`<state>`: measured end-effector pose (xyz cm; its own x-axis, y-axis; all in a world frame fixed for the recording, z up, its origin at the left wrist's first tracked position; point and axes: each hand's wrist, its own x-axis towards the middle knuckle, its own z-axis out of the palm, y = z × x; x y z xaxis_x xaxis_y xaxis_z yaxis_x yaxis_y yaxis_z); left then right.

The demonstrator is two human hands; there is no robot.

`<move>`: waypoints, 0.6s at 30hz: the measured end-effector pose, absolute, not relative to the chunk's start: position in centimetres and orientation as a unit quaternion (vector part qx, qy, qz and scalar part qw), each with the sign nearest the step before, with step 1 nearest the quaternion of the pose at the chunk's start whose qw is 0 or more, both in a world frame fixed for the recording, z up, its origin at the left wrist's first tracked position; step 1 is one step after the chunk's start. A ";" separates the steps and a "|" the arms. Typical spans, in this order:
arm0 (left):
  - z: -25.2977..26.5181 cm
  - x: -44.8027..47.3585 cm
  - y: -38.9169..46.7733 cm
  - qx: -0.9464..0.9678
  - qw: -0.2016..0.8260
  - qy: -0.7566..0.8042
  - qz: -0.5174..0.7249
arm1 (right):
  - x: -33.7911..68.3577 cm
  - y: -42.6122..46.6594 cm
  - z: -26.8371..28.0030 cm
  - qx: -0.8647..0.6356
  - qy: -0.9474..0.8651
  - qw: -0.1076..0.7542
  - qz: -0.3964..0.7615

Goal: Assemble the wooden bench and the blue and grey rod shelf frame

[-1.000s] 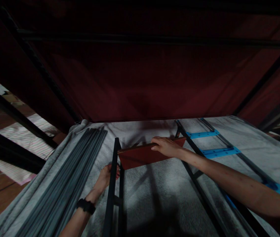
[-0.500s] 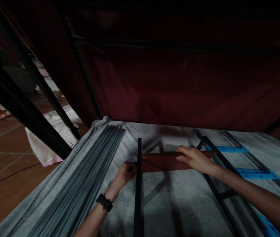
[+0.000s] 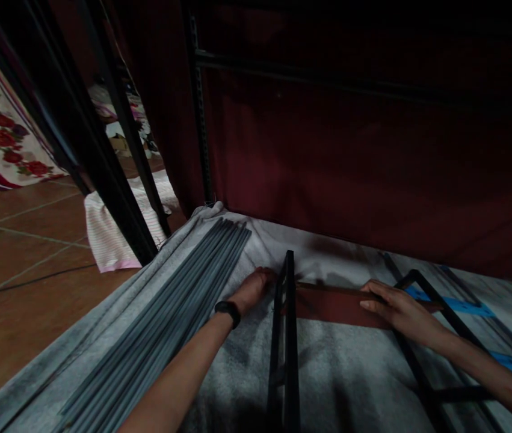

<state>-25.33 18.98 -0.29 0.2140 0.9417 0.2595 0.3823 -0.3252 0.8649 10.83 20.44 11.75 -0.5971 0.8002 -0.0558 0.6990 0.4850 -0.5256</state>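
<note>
Over grey cloth (image 3: 368, 358), right hand (image 3: 397, 308) grasps red-brown board (image 3: 330, 305) beneath it; left hand (image 3: 254, 287), grip unclear.

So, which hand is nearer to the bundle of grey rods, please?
The left hand: it is close, just to the right of the far end of the grey rods. The right hand is farther away to the right, on the red board.

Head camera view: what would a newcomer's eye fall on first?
Likely the reddish-brown board right of center, between two dark frames, the right hand holding its upper edge. Next, the long gray rods on the gray cloth, left of the left hand, then the red-flowered fabric at far left.
</note>
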 end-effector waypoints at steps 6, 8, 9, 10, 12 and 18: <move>-0.7 -25.8 18.4 0.684 0.281 0.542 0.399 | 11.1 20.1 11.3 -0.430 -0.860 0.102 0.254; -0.6 -25.8 18.4 0.669 0.275 0.555 0.410 | 11.1 19.9 11.3 -0.436 -0.859 0.104 0.248; -0.4 -25.8 18.5 0.666 0.286 0.552 0.413 | 11.2 19.7 11.3 -0.439 -0.858 0.103 0.246; -0.2 -25.7 18.8 0.661 0.306 0.546 0.413 | 11.2 19.6 11.3 -0.441 -0.858 0.101 0.243; 0.3 -25.2 19.4 0.649 0.363 0.530 0.407 | 11.3 19.4 11.2 -0.441 -0.860 0.096 0.240; 1.6 -23.6 21.8 0.613 0.483 0.522 0.344 | 11.3 19.8 11.3 -0.433 -0.867 0.091 0.228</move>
<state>-23.56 21.83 1.56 0.2186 0.9724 -0.0817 0.3066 0.0111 0.9518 11.30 19.78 11.25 -0.6081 0.7928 -0.0399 0.7097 0.5205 -0.4748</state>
